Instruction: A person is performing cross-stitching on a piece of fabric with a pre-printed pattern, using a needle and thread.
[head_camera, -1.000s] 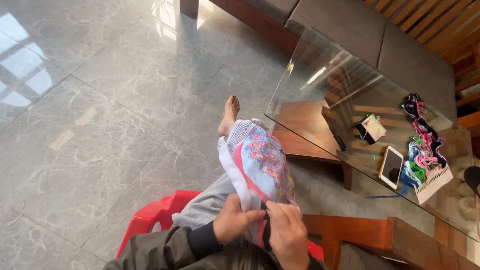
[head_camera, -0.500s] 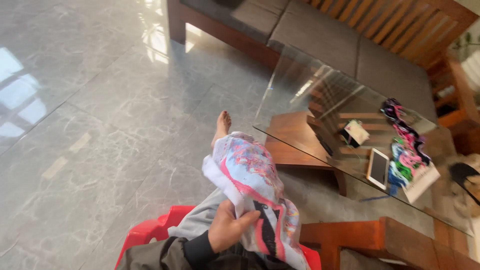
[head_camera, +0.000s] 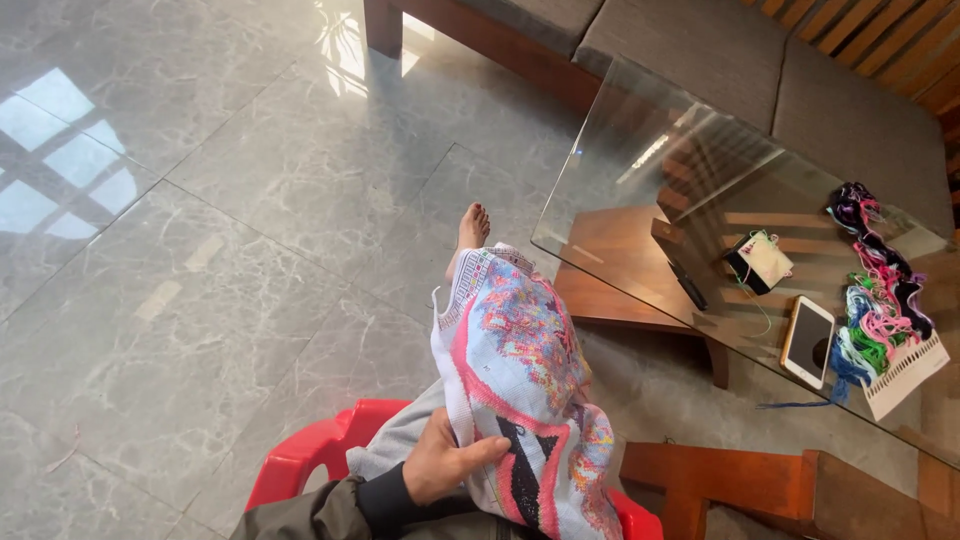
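since a second ago the right hand has dropped out of view; left hand (head_camera: 443, 463) alone pinches the cross-stitch cloth (head_camera: 520, 380) draped over the lap, above the red plastic chair (head_camera: 300, 462), beside the glass table (head_camera: 640, 170).

One embroidered cloth (head_camera: 520, 380); one phone (head_camera: 806, 340); one red chair (head_camera: 300, 465); one glass table (head_camera: 640, 130).

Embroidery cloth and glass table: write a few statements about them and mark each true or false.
1. The left hand grips the embroidery cloth. True.
2. The right hand holds the cloth too. False: no right hand is in view.
3. A phone lies on the glass table. True.
4. The thread bundle lies on the floor. False: it rests on the glass table.
5. The chair is blue. False: it is red.
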